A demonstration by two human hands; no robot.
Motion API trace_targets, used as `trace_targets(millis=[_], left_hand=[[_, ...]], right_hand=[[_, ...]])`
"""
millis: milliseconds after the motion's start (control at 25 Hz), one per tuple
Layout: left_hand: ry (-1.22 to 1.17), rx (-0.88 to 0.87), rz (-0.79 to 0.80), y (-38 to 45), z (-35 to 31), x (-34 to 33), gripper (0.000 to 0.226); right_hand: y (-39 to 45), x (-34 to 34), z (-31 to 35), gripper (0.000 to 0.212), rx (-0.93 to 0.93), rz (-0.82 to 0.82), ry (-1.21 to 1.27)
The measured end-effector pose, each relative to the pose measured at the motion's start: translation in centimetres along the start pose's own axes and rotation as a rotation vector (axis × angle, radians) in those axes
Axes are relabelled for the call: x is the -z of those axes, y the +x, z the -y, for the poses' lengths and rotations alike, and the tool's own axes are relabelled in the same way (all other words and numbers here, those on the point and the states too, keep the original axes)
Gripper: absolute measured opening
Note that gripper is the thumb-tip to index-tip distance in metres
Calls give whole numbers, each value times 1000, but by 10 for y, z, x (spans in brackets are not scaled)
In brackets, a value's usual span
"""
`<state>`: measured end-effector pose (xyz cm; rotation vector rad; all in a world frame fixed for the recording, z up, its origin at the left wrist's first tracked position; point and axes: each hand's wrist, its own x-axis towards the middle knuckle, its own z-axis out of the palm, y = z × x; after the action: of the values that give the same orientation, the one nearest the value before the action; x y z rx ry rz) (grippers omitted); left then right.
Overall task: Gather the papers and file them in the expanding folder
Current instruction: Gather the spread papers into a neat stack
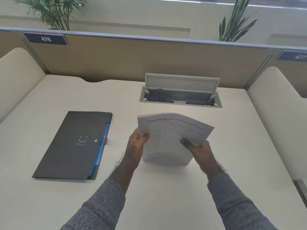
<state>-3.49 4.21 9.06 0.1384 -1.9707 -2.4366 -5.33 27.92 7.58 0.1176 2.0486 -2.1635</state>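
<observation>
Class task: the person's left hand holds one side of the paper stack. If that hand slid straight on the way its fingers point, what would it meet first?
Probably the open cable box set into the desk: the left hand points up-desk, slightly rightward. Depth is unclear.

white papers with a printed table, bowed and held upright, lower edge on the tabletop; closed dark expanding folder flat at left.

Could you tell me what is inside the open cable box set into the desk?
Inside the cable box, below its raised lid, a black cable and dark sockets show; its near part is hidden by the rim.
</observation>
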Motion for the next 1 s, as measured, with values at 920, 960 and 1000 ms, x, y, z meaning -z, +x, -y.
trace_targets(millis=[920, 960, 1000], left_hand=[[284, 644, -47, 25, 56, 14, 29], [308, 669, -37, 25, 59, 14, 32], [329, 686, -34, 25, 61, 13, 35]], right_hand=[[15, 7, -42, 20, -439, -71, -104], [14, 7, -45, 18, -449, -77, -122], [14, 8, -47, 19, -455, -83, -147]])
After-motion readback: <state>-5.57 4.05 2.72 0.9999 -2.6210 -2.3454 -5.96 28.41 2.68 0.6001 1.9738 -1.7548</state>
